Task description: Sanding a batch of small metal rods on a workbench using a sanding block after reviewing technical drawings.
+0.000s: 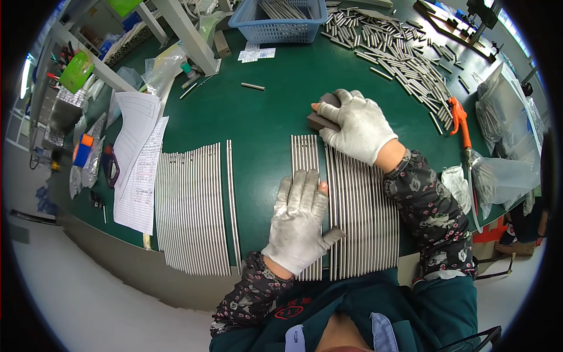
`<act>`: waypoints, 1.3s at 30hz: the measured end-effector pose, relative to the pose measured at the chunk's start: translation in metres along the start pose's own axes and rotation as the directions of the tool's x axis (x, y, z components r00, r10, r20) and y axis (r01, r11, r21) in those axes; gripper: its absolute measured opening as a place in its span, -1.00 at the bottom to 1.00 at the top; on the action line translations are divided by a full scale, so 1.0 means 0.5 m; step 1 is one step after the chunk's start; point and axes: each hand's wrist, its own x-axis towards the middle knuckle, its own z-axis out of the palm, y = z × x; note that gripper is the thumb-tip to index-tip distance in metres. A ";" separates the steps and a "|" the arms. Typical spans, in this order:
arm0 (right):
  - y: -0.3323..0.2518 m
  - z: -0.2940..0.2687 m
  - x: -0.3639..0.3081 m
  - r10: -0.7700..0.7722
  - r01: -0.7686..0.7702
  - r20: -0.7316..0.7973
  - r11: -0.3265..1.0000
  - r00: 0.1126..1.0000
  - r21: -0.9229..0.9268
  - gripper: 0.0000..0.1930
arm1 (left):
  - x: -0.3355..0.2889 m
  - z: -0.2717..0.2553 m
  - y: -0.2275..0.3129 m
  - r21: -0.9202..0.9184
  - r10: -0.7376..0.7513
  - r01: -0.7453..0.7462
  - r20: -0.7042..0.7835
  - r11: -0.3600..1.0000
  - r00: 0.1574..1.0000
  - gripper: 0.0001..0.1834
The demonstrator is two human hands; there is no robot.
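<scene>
My left hand (pixel 298 226), in a white glove, lies flat with its fingers stretched out over a narrow row of long metal rods (pixel 304 154). Its thumb reaches across to a wider row of rods (pixel 369 229) on the right. Wrapped round a dark grey-brown block (pixel 321 122) is my right hand (pixel 360 126), also gloved, just beyond the far ends of the rods. Farther left lies another wide row of rods (pixel 190 211), with a slim pair of rods (pixel 233 205) beside it. All the rods point away from me, side by side.
Many short metal pins (pixel 399 56) are scattered at the far right. A blue basket (pixel 275 29) stands at the back. An orange air gun (pixel 459 117) lies right, near plastic bags (pixel 498 170). Printed sheets (pixel 138 176) lie left; a lone pin (pixel 253 86) rests mid-table.
</scene>
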 end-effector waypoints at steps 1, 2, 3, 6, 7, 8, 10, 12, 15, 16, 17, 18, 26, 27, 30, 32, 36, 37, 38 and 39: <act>-0.003 0.000 0.001 -0.001 0.001 -0.001 1.000 1.000 0.002 -0.52 | -0.001 0.000 0.001 0.002 0.003 -0.003 -0.006 1.000 1.000 0.05; -0.009 0.002 0.002 -0.036 0.036 -0.004 0.999 0.999 0.027 -0.52 | -0.001 0.001 0.000 0.002 0.006 -0.006 -0.010 1.000 1.000 0.06; -0.016 0.003 0.004 -0.070 0.070 -0.008 0.996 0.998 0.052 -0.52 | 0.000 0.003 0.000 0.002 0.005 -0.005 -0.009 1.000 1.000 0.06; -0.029 0.023 0.011 -0.255 0.252 -0.007 0.953 0.967 0.168 -0.53 | 0.001 0.002 -0.001 -0.007 0.000 0.000 0.003 1.000 1.000 0.06; -0.027 0.026 0.016 -0.313 0.304 0.049 0.942 0.948 0.143 -0.54 | 0.002 0.001 0.000 0.001 -0.010 0.010 0.020 1.000 1.000 0.06; -0.018 0.021 0.024 -0.310 0.301 0.051 0.943 0.949 0.140 -0.54 | 0.004 -0.001 0.005 0.006 -0.013 0.012 0.035 1.000 0.999 0.06; 0.004 0.008 0.040 -0.122 0.124 0.067 0.992 0.990 -0.015 -0.55 | 0.003 0.003 0.011 -0.002 0.000 0.000 0.023 1.000 1.000 0.06; 0.005 0.006 0.041 -0.100 0.101 0.029 0.994 0.995 -0.040 -0.53 | 0.002 0.006 0.007 -0.002 -0.002 0.002 0.006 1.000 1.000 0.06; -0.006 0.030 0.034 -0.369 0.356 0.082 0.924 0.926 0.136 -0.52 | -0.004 0.011 0.003 -0.002 -0.009 0.009 0.003 1.000 1.000 0.08; -0.006 0.028 0.042 -0.373 0.359 0.085 0.923 0.924 0.140 -0.52 | -0.004 0.011 0.001 -0.005 -0.017 0.017 0.006 1.000 1.000 0.09; -0.002 0.014 0.052 -0.290 0.285 0.104 0.957 0.951 0.054 -0.52 | -0.002 0.010 0.002 -0.011 -0.016 0.016 0.007 1.000 1.000 0.11; 0.002 0.005 0.059 -0.204 0.209 0.116 0.977 0.972 -0.033 -0.52 | -0.002 0.009 0.004 -0.014 -0.013 0.013 0.007 1.000 1.000 0.11; 0.028 0.015 0.057 -0.251 0.250 0.051 0.968 0.967 0.014 -0.51 | -0.002 0.005 0.004 -0.023 -0.005 0.006 0.023 1.000 1.000 0.06; 0.023 0.012 0.053 -0.262 0.257 0.059 0.963 0.963 0.078 -0.51 | -0.002 0.006 0.002 -0.022 -0.006 0.007 0.023 1.000 1.000 0.06; 0.013 0.040 0.040 -0.434 0.427 0.018 0.891 0.901 0.156 -0.52 | -0.007 0.005 0.002 -0.028 -0.006 0.006 0.012 1.000 1.000 0.06; 0.018 0.026 0.058 -0.278 0.275 0.077 0.960 0.958 0.040 -0.51 | -0.005 -0.001 0.002 -0.028 -0.017 0.018 0.027 0.999 0.999 0.05; 0.014 0.013 0.040 -0.332 0.331 -0.005 0.937 0.943 0.115 -0.50 | -0.003 0.006 0.002 -0.035 0.004 -0.003 0.006 0.999 1.000 0.04; 0.014 0.030 0.040 -0.378 0.370 0.009 0.912 0.926 0.177 -0.50 | -0.003 0.005 0.001 -0.024 -0.005 0.005 0.017 1.000 1.000 0.03; 0.014 0.027 0.040 -0.376 0.369 0.008 0.913 0.927 0.176 -0.50 | -0.003 0.004 0.000 -0.014 -0.008 0.008 0.028 1.000 1.000 0.03; 0.016 0.020 0.043 -0.261 0.257 0.037 0.963 0.965 0.080 -0.50 | -0.004 0.005 0.000 -0.013 -0.005 0.006 0.027 1.000 1.000 0.03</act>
